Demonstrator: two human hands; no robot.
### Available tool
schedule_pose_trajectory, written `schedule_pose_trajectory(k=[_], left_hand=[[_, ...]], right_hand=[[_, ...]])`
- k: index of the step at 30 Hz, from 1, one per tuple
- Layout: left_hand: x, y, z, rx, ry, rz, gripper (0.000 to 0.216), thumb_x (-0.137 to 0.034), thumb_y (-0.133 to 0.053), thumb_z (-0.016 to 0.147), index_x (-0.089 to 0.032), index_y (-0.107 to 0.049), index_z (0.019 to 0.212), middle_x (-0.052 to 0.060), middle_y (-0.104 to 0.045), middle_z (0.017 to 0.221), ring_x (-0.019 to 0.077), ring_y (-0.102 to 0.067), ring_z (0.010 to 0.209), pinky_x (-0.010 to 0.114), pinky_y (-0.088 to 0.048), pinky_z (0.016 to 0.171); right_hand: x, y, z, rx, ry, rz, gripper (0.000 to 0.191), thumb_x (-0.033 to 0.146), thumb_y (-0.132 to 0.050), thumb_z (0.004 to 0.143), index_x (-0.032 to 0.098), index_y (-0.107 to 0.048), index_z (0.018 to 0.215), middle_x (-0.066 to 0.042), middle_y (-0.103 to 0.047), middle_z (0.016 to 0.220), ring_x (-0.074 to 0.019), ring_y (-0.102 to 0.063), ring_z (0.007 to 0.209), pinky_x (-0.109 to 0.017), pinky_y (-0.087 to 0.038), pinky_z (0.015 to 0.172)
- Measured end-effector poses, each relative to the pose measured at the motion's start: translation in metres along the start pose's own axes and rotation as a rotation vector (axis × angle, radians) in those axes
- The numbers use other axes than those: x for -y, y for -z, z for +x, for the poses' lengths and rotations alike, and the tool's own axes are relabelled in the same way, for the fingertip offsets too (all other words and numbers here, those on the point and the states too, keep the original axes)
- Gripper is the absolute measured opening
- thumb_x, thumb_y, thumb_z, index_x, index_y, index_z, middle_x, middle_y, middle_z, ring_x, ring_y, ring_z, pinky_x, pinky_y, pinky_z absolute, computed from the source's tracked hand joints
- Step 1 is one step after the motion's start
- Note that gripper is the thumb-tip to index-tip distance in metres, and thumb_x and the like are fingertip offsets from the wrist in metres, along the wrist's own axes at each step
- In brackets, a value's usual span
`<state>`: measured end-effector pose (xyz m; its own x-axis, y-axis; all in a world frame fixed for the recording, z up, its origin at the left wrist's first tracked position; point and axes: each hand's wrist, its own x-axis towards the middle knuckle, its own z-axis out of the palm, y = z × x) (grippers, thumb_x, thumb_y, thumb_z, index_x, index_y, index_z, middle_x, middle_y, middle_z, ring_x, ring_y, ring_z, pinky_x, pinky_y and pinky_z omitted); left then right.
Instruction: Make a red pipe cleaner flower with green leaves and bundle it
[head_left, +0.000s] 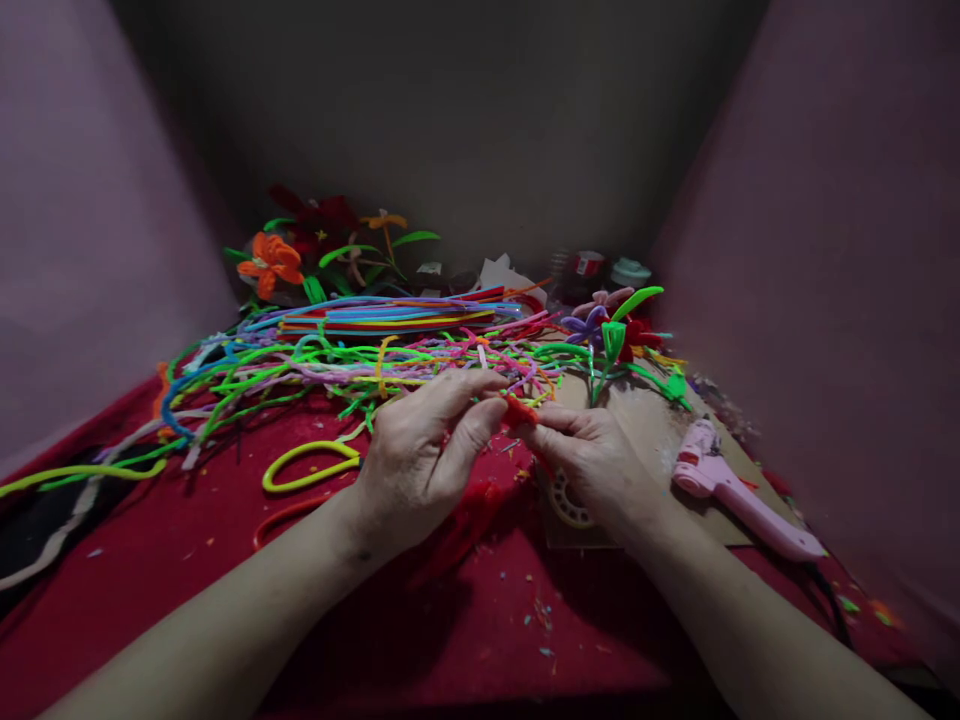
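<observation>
The bare left hand point(427, 450) and bare right hand point(600, 462) partly hid a small red fuzzy piece point(517, 411); the left edge cropped a long yellow fuzzy stem point(75, 469).

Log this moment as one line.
left hand: pinches red piece | right hand: pinches same piece | pink glue gun: at right | colourful fuzzy stems: heaped beyond

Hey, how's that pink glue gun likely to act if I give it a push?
The pink glue gun would probably stay rigid: its body looks like hard plastic. It may pivot or slide rather than roll, given the long handle angling off its body. The dark cord at the handle's end might drag.
</observation>
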<state>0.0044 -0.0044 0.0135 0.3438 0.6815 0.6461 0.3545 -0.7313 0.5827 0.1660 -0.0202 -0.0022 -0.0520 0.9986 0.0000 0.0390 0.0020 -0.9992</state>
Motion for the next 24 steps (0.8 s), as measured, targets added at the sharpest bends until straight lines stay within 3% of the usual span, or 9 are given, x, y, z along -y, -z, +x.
schedule_pose_trajectory(k=[2,5,8,12,17,24], left_hand=[[-0.001,0.001,0.001,-0.089,0.092,-0.035,0.019,-0.022,-0.047,0.084,-0.017,-0.059,0.099,0.003,-0.064,0.080,0.0096,-0.058,0.061,0.022,-0.047,0.061],[-0.003,0.001,0.006,-0.156,0.220,-0.054,0.014,-0.021,-0.049,0.083,-0.016,-0.062,0.082,-0.002,-0.058,0.060,0.0082,-0.054,0.051,0.020,-0.045,0.054],[-0.004,0.001,0.010,-0.098,0.390,-0.148,0.015,-0.021,-0.051,0.081,-0.015,-0.060,0.072,-0.003,-0.054,0.050,0.0079,-0.050,0.045,0.019,-0.042,0.047],[-0.003,-0.001,0.011,0.003,0.548,-0.349,0.009,-0.022,-0.057,0.077,-0.013,-0.060,0.079,-0.002,-0.056,0.054,0.0075,-0.050,0.044,0.017,-0.040,0.041],[-0.001,-0.004,0.010,0.051,0.608,-0.554,0.012,-0.025,-0.058,0.076,-0.013,-0.057,0.077,-0.001,-0.057,0.058,0.0096,-0.054,0.046,0.019,-0.043,0.040],[-0.003,-0.005,0.009,0.028,0.598,-0.629,0.010,-0.022,-0.061,0.074,-0.014,-0.057,0.079,-0.001,-0.060,0.057,0.0107,-0.055,0.046,0.021,-0.046,0.042]], right_hand=[[-0.001,0.001,0.000,-0.004,-0.053,0.023,0.018,0.028,-0.058,0.070,0.013,-0.068,0.069,0.004,-0.045,0.053,-0.0084,-0.035,0.052,-0.023,-0.027,0.050],[-0.001,0.002,-0.001,-0.009,-0.069,0.018,0.022,0.033,-0.059,0.070,0.013,-0.067,0.066,0.004,-0.043,0.051,-0.0077,-0.032,0.049,-0.023,-0.025,0.048],[-0.001,0.002,-0.001,-0.031,0.016,-0.043,0.021,0.031,-0.056,0.073,0.014,-0.068,0.069,0.001,-0.049,0.057,-0.0096,-0.038,0.054,-0.023,-0.029,0.051],[-0.005,0.002,-0.001,-0.060,0.207,-0.166,0.020,0.023,-0.050,0.078,0.017,-0.070,0.076,-0.001,-0.057,0.068,-0.0140,-0.048,0.068,-0.026,-0.036,0.061],[-0.015,0.003,-0.002,-0.197,0.490,-0.458,0.023,0.015,-0.047,0.082,0.016,-0.064,0.067,-0.001,-0.048,0.065,-0.0140,-0.045,0.068,-0.027,-0.035,0.063],[-0.013,0.004,-0.003,-0.225,0.585,-0.593,0.022,0.010,-0.045,0.083,0.015,-0.060,0.067,-0.001,-0.045,0.065,-0.0145,-0.044,0.068,-0.027,-0.034,0.062]])
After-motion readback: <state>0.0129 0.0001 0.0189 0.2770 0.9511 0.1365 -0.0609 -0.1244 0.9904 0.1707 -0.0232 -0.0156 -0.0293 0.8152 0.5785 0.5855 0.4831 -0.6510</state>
